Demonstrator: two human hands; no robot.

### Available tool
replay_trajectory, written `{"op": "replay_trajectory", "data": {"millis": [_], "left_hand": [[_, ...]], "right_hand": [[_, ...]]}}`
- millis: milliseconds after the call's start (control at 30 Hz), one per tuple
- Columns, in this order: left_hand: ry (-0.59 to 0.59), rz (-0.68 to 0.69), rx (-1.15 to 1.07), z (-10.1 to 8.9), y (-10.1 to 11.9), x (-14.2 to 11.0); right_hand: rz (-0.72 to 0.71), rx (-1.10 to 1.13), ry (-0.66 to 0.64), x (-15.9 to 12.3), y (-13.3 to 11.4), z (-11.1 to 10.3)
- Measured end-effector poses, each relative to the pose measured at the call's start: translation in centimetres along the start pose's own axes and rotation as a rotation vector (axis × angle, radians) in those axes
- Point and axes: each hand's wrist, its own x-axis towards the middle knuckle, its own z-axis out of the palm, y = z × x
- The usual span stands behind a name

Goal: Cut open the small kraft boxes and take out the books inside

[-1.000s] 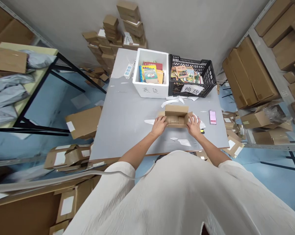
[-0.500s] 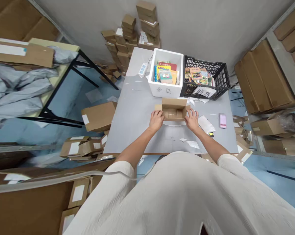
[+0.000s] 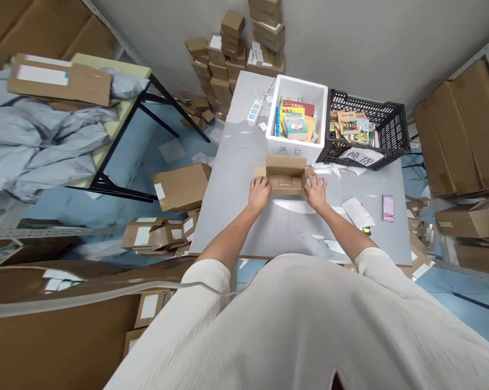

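A small open cardboard box (image 3: 285, 174) lies on the grey table (image 3: 236, 206) in front of me, its flaps spread. My left hand (image 3: 259, 194) grips the box's left end, fingers curled on the flap. My right hand (image 3: 316, 191) holds the right end, fingers partly spread against the side. What is inside the box is too small to tell.
Behind the box stand a white foam bin (image 3: 297, 122) and a black plastic crate (image 3: 366, 135), both holding books. A pink item (image 3: 388, 207) and white paper scraps (image 3: 357, 211) lie to the right. Cardboard boxes (image 3: 181, 187) litter the floor at left; more are stacked against the wall (image 3: 244, 43).
The box and both hands have moved away from me, up close to the white bin. My head has turned, so the scene sits further right.
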Motion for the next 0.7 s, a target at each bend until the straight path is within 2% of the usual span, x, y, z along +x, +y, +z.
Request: {"op": "replay_trajectory", "data": {"millis": [167,367,567,700], "left_hand": [[-0.02,-0.01,-0.023,0.7,0.6,-0.2],[0.006,0.01,-0.084,0.9,3.1,0.1],[0.029,0.052,-0.106,1.4,6.6,0.9],[-0.009,0.14,-0.104,2.4,9.8,0.7]], "right_hand": [[0.018,0.025,-0.012,0.2,-0.3,0.5],[-0.003,0.01,0.012,-1.0,0.8,-0.3],[-0.01,0.018,0.017,-3.7,3.7,-0.8],[0.054,0.043,0.002,-6.5,6.4,-0.3]]}}
